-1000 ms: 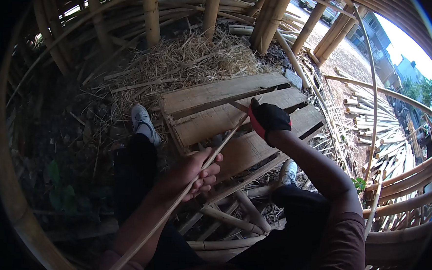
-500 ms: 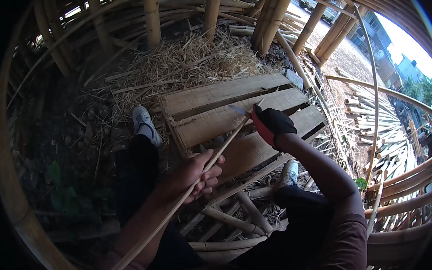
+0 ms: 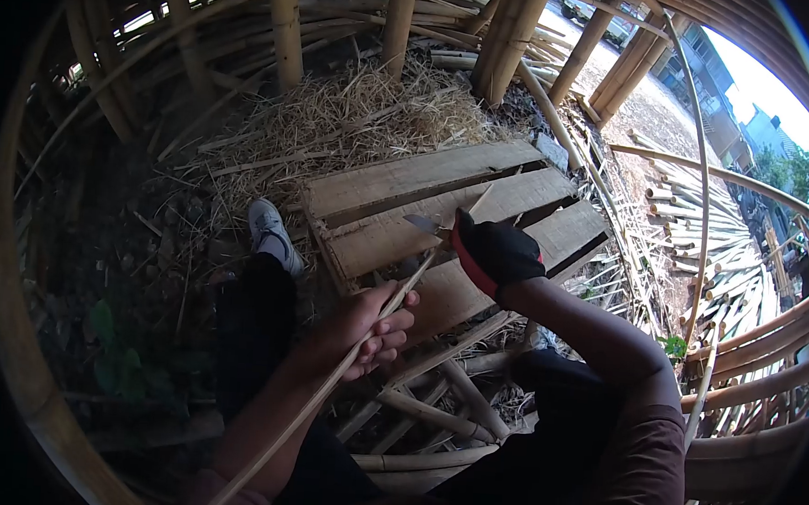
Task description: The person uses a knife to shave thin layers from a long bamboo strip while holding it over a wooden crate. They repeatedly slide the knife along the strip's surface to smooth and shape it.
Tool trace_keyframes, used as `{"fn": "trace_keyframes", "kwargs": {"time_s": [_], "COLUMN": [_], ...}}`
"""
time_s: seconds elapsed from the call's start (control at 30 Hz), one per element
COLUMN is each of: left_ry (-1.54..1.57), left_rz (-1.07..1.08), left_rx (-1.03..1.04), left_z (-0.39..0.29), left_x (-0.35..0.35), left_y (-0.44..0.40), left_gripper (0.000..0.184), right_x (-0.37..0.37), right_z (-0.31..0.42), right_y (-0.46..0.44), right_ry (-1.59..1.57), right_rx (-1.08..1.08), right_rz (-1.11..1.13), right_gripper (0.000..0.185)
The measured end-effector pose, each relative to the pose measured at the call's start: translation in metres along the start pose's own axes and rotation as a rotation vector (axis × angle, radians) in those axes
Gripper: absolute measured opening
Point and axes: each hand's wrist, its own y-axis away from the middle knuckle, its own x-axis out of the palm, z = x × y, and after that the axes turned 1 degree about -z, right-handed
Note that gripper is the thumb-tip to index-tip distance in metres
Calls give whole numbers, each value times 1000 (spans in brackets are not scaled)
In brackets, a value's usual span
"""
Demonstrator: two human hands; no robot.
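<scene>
A long thin bamboo strip point(image 3: 332, 379) slants from the bottom edge up toward the slatted wooden bench. My bare left hand point(image 3: 382, 329) is closed around the strip near its middle. My right hand point(image 3: 500, 256), in a black and red glove, grips a knife point(image 3: 424, 225) whose blade points left. The blade lies across the strip's upper part, and the glove hides the handle. Beyond the glove the strip's far tip shows over the wooden bench point(image 3: 397, 225).
Shavings point(image 3: 366, 122) are heaped behind the bench. Bamboo posts point(image 3: 287, 41) stand at the back, and cut bamboo poles point(image 3: 717, 232) lie stacked at the right. A shoe point(image 3: 273, 232) rests left of the bench. Bamboo lattice point(image 3: 442, 414) lies below.
My right hand has moved down and left along the strip with the knife, nearer my left hand. The left hand has stayed in place on the strip.
</scene>
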Motion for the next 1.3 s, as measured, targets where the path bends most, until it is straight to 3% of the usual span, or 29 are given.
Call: {"fn": "trace_keyframes", "kwargs": {"time_s": [0.1, 0.27, 0.33, 0.47, 0.6, 0.73, 0.77, 0.8, 0.87, 1.0, 1.03, 1.13, 1.27, 1.3], "left_ry": [-19, -17, -20, -57, -31, -48, -71, -69, -48, -37, -56, -74, -63, -62], "left_rz": [-9, -48, -30, -35, -60, -67, -112, -115, -72, -56, -77, -101, -103, -93], "left_rx": [8, 20, 12, 17, 6, 12, 8, 10, -1, 8, 9, 5, 15, 10], "left_z": [1, 2, 0, 1, 1, 1, 1, 1, 1, -1, 0, -1, 3, 3], "left_x": [2, 2, 1, 6, 3, 8, 9, 7, 3, 5, 5, 5, 5, 5], "left_y": [0, 1, 0, 3, 2, 3, 4, 3, 1, 1, 2, 3, 1, 1], "left_gripper": [27, 26, 26, 27, 28, 26, 26, 26, 24, 23, 22, 23, 25, 27], "right_x": [-8, -6, -9, 0, -12, -12, -13, -15, -19, -12, -2, -16, -13, -4], "right_z": [-7, 6, 2, -8, 9, 10, 17, 18, 18, 12, 13, 18, 15, 17], "right_y": [-15, 7, -2, -9, 7, 5, 24, 23, 17, 11, 23, 17, 14, 26], "right_ry": [0, -4, -38, 18, -29, 21, 29, 29, 15, 18, 29, 20, 84, 76], "right_rx": [92, 8, 32, 2, -48, 18, -123, -127, -58, 1, -207, -82, -66, -198], "right_rz": [13, 1, 97, -34, 97, 55, -33, -32, 104, 57, -53, 106, 52, -85], "right_gripper": [69, 71, 69, 69, 70, 70, 67, 67, 66, 70, 69, 62, 59, 58]}}
